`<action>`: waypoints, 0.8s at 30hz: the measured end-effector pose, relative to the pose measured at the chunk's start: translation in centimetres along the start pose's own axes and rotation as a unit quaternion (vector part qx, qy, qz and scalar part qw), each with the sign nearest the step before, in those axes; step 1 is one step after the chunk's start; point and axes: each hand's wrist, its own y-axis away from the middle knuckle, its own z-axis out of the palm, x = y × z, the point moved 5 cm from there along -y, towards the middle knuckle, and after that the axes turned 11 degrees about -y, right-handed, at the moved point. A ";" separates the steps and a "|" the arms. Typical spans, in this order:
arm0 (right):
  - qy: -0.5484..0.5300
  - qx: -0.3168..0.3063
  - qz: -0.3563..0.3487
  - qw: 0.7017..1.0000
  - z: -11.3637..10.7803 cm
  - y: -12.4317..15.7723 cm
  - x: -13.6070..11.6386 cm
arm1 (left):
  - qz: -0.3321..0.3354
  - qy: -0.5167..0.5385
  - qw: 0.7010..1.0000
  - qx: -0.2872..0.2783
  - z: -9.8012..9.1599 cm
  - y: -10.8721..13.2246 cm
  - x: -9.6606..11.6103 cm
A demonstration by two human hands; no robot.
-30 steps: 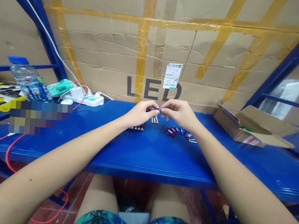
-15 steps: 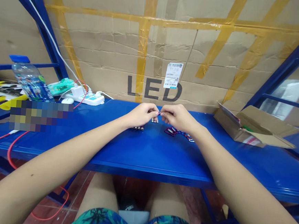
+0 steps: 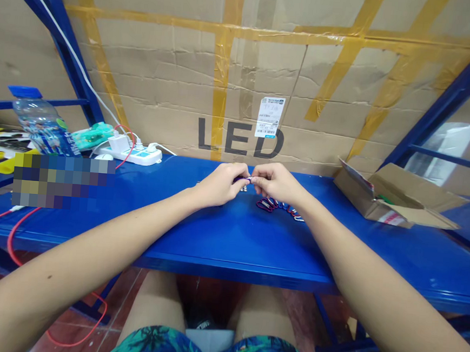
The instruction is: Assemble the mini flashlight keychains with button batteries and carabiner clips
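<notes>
Left hand (image 3: 224,185): fingers curled in, thumb and index pinched on a small purple piece (image 3: 248,179). Right hand (image 3: 273,180): thumb and index clamped at the other end of the same piece, remaining fingers folded. Piece sits between the two sets of fingertips, just above the surface (image 3: 233,246) (mostly covered by fingers, so full shape can't be told).

Text: big black "LED" printed on the cardboard wall (image 3: 165,78). White label (image 3: 269,117) with barcode overlaps the D; its fine print is too small to read. Bottle (image 3: 41,125) at left has a printed blue wrap, wording not legible.

Materials: surface is smooth, glossy blue. Cardboard is creased, crossed by shiny yellow tape (image 3: 222,61). Small shiny metal bits (image 3: 244,188) lie by the left hand; looped carabiners (image 3: 271,205), red, blue and silver, fan out near the right. Open carton (image 3: 359,196), flaps spread, far right. White plastic power strip (image 3: 139,156) back left.
</notes>
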 end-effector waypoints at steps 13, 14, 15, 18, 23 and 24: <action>-0.233 -0.035 0.109 0.966 0.0 0.2 0.8 | 0.140 -0.150 0.979 0.009 0.2 0.3 1.7; -0.215 -0.031 0.099 0.971 -0.2 0.2 0.5 | 0.137 -0.147 0.980 0.014 0.2 0.3 1.8; -0.188 -0.026 0.085 0.978 -0.4 0.2 0.2 | 0.128 -0.140 0.982 0.019 0.2 0.2 1.8; -0.110 -0.013 0.053 0.992 -0.8 0.2 -0.4 | 0.072 -0.094 0.992 0.031 0.0 0.1 1.6; -0.037 0.003 0.034 0.999 -0.7 0.1 -0.3 | -0.031 -0.007 0.999 0.008 0.3 -0.1 0.5; -0.024 0.001 0.029 0.999 -0.6 0.1 -0.2 | -0.042 0.002 0.999 0.003 0.4 -0.2 0.3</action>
